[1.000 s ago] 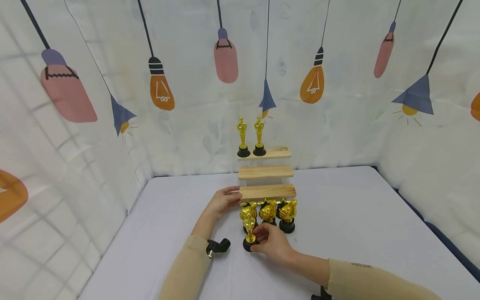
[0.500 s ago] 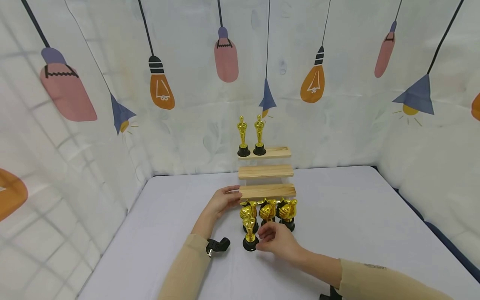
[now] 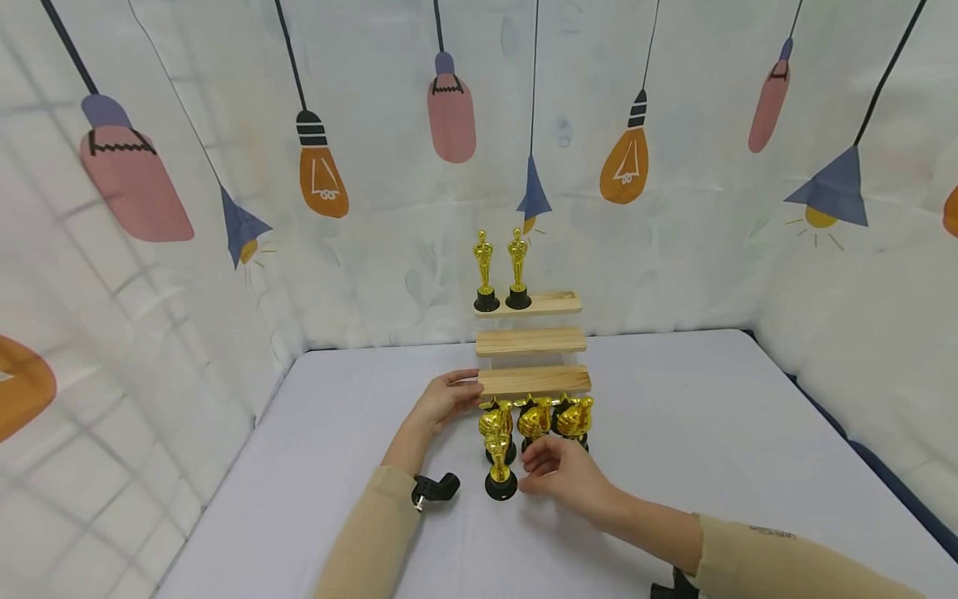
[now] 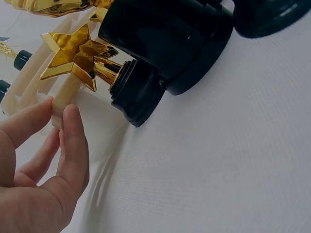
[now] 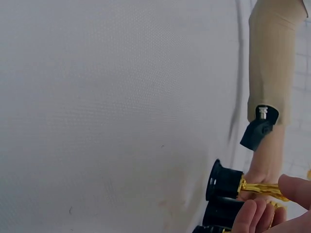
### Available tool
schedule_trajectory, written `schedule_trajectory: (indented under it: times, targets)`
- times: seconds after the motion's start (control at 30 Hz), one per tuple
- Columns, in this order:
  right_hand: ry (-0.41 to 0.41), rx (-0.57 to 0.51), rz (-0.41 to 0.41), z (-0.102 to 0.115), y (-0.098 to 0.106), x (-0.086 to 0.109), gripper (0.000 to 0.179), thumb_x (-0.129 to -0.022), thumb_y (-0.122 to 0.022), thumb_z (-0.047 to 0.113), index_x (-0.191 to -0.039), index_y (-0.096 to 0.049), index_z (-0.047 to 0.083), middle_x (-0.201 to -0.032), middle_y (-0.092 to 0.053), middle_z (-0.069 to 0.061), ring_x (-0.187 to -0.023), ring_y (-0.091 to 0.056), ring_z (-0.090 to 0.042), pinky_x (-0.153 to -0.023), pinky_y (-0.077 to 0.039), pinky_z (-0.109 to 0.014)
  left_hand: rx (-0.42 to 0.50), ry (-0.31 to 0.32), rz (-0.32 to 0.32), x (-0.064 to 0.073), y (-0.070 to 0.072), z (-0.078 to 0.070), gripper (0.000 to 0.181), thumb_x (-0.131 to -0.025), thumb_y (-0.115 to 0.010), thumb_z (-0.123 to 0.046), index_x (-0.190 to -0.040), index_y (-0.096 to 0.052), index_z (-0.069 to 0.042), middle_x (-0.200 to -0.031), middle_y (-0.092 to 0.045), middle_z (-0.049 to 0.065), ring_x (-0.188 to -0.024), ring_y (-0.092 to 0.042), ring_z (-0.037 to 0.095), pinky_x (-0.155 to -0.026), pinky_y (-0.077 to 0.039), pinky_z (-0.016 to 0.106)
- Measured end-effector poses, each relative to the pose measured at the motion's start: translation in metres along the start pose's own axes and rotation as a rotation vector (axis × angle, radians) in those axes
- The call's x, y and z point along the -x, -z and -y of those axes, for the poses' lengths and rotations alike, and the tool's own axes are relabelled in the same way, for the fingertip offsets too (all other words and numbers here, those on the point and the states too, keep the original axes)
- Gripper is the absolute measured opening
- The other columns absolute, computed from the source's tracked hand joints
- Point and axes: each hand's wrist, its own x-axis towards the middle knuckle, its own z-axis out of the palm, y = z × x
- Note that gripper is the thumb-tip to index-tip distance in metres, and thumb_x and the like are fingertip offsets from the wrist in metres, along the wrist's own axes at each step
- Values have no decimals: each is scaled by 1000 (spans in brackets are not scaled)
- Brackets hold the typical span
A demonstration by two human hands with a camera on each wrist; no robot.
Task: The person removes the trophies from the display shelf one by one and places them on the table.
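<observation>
My left hand pinches the left end of the lowest wooden step of a small display stand; in the left wrist view its thumb and fingers lie on both faces of the board. My right hand is just right of the front gold statuette, fingers loosely bent with nothing between them. That statuette stands upright on a round black base. Right behind it is a row of three rounded gold trophies, partly hidden by the statuette and right hand. Gold star trophies stand between that row and the stand.
Two gold figure statuettes stand on the left part of the top step. The middle step is bare wood. A white cloth covers the table. Behind it hangs a curtain printed with lamps.
My right hand has let go of the front statuette and drawn back a little to the right. The statuette stays standing; my left hand keeps its place on the step.
</observation>
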Motion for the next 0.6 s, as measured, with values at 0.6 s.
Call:
schedule_trajectory:
  times: [0.6]
  targets:
    - [-5, -77, 15, 29, 16, 12, 29, -89, -80, 6, -109, -62, -3, -104, -64, -11, -94, -61, -23, -79, -56, -26, 4, 18, -13, -1, -1, -1, 50, -95, -71, 1, -142, -55, 5, -125, -65, 23, -98, -69, 21, -84, -60, 30]
